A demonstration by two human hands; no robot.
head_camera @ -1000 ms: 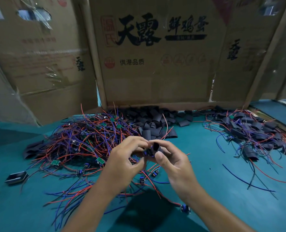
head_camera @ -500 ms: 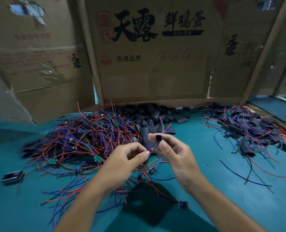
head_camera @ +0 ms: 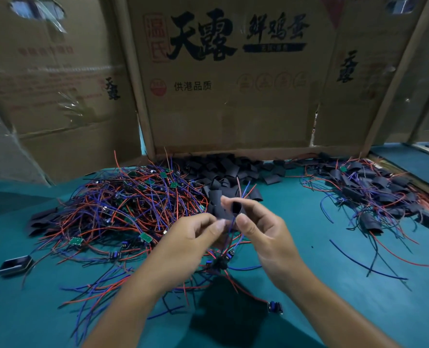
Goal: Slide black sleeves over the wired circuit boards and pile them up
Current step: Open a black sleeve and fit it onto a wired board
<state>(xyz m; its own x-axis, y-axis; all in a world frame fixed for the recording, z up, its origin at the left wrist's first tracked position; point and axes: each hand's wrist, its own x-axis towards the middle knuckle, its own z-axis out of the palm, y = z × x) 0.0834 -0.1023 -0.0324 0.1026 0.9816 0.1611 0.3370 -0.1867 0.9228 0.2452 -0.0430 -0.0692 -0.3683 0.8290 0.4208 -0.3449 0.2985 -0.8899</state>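
At six o'clock, nearest me, my two forearms rise over the teal counter [head_camera: 359,310], with a few loose wired boards lying under them. Just above, at the centre, my right hand [head_camera: 266,234] pinches a black sleeve [head_camera: 236,207] between thumb and forefinger, its open mouth turned toward me, I judge so that wires can be fed in. My left hand [head_camera: 196,237] is curled, its fingertips pinching what seems to be the thin red and blue wires [head_camera: 229,229] running down from the sleeve; the board itself I cannot make out, so how far it is seated I cannot tell. Both hands hold the work raised off the counter, likely to keep it free of the tangle.

Toward ten o'clock lies the unsleeved heap [head_camera: 123,204], red and blue leads knotted around small green boards. At twelve o'clock, the stock of empty sleeves [head_camera: 233,169] sits within easy reach. At two o'clock, the finished pile [head_camera: 374,194] gathers sleeved boards, well apart from the raw ones. Beyond, cardboard boxes [head_camera: 228,96] wall off the counter's far edge.
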